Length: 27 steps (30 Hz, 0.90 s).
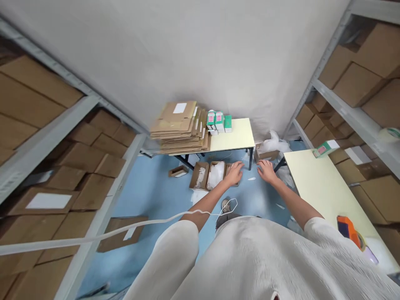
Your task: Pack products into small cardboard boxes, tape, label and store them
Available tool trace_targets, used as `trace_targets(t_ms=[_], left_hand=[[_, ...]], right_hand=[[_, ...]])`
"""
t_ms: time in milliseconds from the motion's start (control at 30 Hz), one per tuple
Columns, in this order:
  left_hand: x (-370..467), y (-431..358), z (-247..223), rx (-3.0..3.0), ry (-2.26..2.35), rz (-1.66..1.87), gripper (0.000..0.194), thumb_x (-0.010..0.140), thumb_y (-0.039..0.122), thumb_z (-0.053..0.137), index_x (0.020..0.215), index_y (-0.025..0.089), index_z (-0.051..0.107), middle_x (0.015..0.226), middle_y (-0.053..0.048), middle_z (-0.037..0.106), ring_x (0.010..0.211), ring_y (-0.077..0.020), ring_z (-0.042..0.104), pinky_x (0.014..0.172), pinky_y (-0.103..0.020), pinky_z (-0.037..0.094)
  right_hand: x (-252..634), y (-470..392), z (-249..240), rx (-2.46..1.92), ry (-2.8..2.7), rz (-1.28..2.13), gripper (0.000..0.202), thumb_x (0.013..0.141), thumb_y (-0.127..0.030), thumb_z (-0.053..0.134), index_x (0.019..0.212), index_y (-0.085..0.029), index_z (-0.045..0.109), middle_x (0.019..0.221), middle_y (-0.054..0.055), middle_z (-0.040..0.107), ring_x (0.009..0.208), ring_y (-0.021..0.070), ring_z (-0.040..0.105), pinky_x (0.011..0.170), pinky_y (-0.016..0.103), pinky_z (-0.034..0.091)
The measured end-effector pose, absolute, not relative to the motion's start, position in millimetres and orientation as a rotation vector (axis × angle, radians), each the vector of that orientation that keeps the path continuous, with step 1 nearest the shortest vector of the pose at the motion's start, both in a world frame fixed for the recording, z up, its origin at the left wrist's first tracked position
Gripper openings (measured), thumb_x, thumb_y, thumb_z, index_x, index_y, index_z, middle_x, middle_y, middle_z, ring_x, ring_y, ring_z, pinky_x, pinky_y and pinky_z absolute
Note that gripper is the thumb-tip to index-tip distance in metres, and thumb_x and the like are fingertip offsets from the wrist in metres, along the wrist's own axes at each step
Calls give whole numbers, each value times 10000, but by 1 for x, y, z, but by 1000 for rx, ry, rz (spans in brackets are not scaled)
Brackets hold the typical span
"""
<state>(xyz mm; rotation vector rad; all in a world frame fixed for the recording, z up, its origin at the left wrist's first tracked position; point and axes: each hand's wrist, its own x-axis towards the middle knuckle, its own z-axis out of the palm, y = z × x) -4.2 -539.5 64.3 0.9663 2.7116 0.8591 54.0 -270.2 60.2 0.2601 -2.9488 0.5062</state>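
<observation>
My left hand (pixel 234 173) hovers over the open cartons on the floor, holding nothing, its fingers stretched out to the right. Facing it across a small gap, my right hand (pixel 266 171) is also empty, with fingers apart. Below my left hand is a brown carton (pixel 238 182), partly hidden by it. Beside that are a carton of white packing material (pixel 216 175) and another open carton (pixel 199 176). Beyond the hands, a cream table (pixel 239 132) bears a stack of flattened cardboard boxes (pixel 178 121) and several green-and-white boxes (pixel 219 121).
Shelves full of brown boxes (pixel 84 158) rise on the left, with more boxes (pixel 359 83) on the right. A second table (pixel 315 179) holds a green-and-white box (pixel 326 148) and an orange tape dispenser (pixel 348 229). A white cable (pixel 140 223) crosses my left arm.
</observation>
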Motion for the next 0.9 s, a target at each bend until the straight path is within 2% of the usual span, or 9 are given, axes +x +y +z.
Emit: trace_targets(t_ms=[200,367,567,700,900], left_hand=[[-39,-636,77,787,2875,863,528,958,142,543,1474,205,638,1593,-154,550,1501,-319,496,1270,-546,417],[-82,-712,78,686,2929,891,526,963,145,543,1472,235,637,1605,-127,547,1497,-313,498,1255,-548,433],[-147,-805,78,674,2949,939,546,951,133,561,1480,239,637,1589,-129,557,1492,-311,507,1264,-537,427],[-188,-868,83,634,2981,909,533,970,145,533,1489,216,627,1599,-139,545,1504,-311,503,1297,-526,383],[-246,-936,90,566,3026,929,546,978,159,524,1514,208,611,1619,-146,528,1501,-325,504,1264,-528,428]], right_hand=[[-17,-348,80,486,-2918,511,352,1068,-301,475,1345,-225,679,1419,165,652,1308,343,527,1096,473,398],[-74,-430,99,568,-2932,443,387,1067,-292,466,1391,-221,667,1448,168,633,1300,352,522,1087,468,399],[-147,-538,110,647,-2923,514,394,1055,-286,473,1395,-216,658,1452,167,632,1312,348,514,1088,477,401],[-196,-603,112,677,-2941,519,408,1056,-308,472,1408,-195,645,1509,181,599,1347,351,512,1113,492,404],[-264,-681,114,730,-3014,435,525,1033,-338,533,1535,-190,562,1636,207,506,1452,380,467,1166,542,394]])
